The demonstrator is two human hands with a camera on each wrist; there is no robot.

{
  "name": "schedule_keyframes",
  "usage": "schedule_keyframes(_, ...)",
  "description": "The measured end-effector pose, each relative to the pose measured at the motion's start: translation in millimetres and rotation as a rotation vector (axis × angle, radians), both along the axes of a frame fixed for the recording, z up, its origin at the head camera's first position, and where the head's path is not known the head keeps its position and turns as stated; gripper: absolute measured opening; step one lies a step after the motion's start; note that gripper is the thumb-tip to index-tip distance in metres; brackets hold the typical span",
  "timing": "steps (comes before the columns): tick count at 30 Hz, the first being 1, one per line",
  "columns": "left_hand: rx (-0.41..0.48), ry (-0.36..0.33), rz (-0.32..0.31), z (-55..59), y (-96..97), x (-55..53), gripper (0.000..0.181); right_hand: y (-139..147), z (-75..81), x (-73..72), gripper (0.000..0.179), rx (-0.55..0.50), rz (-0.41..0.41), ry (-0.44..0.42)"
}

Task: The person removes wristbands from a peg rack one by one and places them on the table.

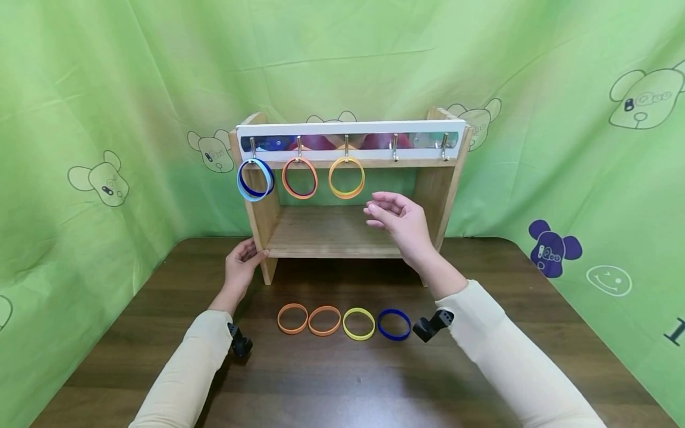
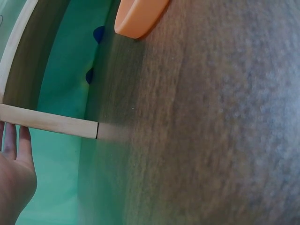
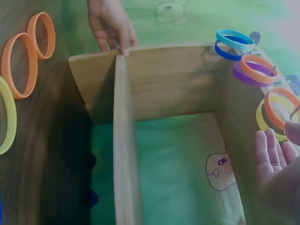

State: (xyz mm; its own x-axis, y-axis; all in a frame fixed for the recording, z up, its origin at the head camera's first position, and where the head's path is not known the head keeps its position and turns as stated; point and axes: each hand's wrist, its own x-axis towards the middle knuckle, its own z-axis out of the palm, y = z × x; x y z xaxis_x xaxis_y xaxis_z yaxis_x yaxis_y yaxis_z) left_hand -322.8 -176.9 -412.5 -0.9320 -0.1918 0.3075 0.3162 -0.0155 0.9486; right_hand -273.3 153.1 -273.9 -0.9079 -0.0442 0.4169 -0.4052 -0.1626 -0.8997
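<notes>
From where I stand, a wrinkled green cloth (image 1: pixel 374 59), printed with outlined bear heads, curtains the space behind and around the table (image 1: pixel 342 380), whose dark brown top has a streaky wood grain and a faint sheen. On it stands a boxy rack (image 1: pixel 321 229) of smooth pale wood, with upright side panels, a flat shelf and a white rail (image 1: pixel 374 156) inset with a mirror-like strip.

Two arms in cream sleeves (image 1: pixel 514 362) reach forward. The left hand (image 1: pixel 241 267) is low at the rack's left side, extended fingertips against the outer face, thumb at the front edge. The right hand (image 1: pixel 401 226) is raised just beside the third hook's bands, wrist bent, fingers loosely extended, thumb apart, pinching nothing.

The bands are thin, matt, rubbery-looking rings. From the left, three hooks carry pairs: light blue (image 3: pixel 234 43) with dark blue, orange with purple (image 3: pixel 247 79), orange with yellow (image 3: pixel 261 119). Four more lie in a row before the rack: two orange (image 1: pixel 323 334), one yellow (image 1: pixel 358 338), one dark blue (image 1: pixel 394 338). Smallest are the five slim metal hooks (image 1: pixel 396 148).
</notes>
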Motion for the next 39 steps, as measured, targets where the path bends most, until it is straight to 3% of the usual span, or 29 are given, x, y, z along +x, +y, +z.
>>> schedule_keyframes(26, 0.002, 0.026, 0.004, 0.2, -0.8, -0.3, 0.038, -22.4, 16.7, -15.7, 0.034, -0.031, 0.048, -0.064)
schedule_keyframes(39, -0.009, 0.026, -0.002, -0.8, -1.5, -1.1, 0.040, -27.7, 21.1, -14.9, 0.033, -0.041, 0.039, -0.106)
